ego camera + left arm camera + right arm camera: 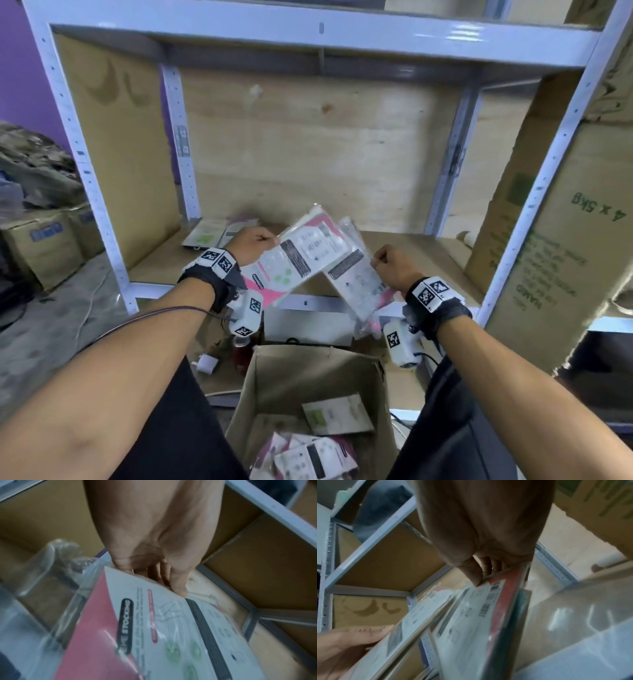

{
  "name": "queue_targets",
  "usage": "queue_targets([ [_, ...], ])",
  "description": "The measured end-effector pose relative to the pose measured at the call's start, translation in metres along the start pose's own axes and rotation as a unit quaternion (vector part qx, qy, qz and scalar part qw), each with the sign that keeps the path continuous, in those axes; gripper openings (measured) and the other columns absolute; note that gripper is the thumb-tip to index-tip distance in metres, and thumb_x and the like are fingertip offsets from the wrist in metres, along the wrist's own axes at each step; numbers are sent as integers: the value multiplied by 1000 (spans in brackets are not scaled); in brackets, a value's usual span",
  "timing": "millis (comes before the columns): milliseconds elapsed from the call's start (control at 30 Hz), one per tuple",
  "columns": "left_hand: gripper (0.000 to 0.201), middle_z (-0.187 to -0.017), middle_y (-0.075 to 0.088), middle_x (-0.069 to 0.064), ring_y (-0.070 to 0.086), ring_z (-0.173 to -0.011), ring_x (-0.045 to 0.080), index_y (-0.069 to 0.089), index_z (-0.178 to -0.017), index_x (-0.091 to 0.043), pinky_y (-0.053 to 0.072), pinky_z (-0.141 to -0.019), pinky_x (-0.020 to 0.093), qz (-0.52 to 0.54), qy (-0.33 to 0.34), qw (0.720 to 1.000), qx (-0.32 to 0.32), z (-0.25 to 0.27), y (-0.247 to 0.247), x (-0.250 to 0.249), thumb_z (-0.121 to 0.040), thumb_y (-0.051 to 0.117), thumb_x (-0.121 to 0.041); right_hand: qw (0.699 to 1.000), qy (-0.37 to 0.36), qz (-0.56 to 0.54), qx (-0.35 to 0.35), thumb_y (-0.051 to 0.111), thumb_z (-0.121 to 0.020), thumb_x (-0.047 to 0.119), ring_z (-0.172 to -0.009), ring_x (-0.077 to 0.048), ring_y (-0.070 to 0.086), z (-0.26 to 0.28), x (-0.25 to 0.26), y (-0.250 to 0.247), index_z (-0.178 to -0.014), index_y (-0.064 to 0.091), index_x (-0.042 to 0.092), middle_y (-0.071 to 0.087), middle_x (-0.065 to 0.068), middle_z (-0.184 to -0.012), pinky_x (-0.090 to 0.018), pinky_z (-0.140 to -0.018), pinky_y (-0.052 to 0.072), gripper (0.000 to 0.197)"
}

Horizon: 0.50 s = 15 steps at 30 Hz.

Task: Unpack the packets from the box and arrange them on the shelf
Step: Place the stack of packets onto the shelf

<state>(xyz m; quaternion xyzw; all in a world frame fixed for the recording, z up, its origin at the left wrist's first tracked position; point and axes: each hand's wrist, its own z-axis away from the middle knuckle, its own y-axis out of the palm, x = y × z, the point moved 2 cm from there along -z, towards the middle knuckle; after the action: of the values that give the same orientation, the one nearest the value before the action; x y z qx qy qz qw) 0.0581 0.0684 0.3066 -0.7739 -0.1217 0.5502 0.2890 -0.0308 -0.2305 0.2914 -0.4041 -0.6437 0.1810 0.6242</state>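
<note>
Above the box (308,387), the left hand (251,244) pinches one stocking packet (298,255) while the right hand (394,265) pinches another packet (356,284), apparently separating them for the shelf (404,246).

Flat plastic-wrapped packet (301,253) showing pink and white panels, a black text band and green dots; second clear-wrapped packet (356,277) showing white with a black strip and barcode; brown cardboard box (274,383); pale-blue metal shelf frame (85,171) backing tan plywood.
</note>
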Motion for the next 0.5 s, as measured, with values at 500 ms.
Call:
queue_targets([
  [500,18,-94,70,11,61,-93,22,73,-97,-2,54,-75,28,195,-183,948,-173,-118,-18,90,-96,59,-12,942,111,-312,48,46,-103,13,-67,-24,64,-109,44,88,-85,54,12,61,-6,-82,-45,-58,60,20],
])
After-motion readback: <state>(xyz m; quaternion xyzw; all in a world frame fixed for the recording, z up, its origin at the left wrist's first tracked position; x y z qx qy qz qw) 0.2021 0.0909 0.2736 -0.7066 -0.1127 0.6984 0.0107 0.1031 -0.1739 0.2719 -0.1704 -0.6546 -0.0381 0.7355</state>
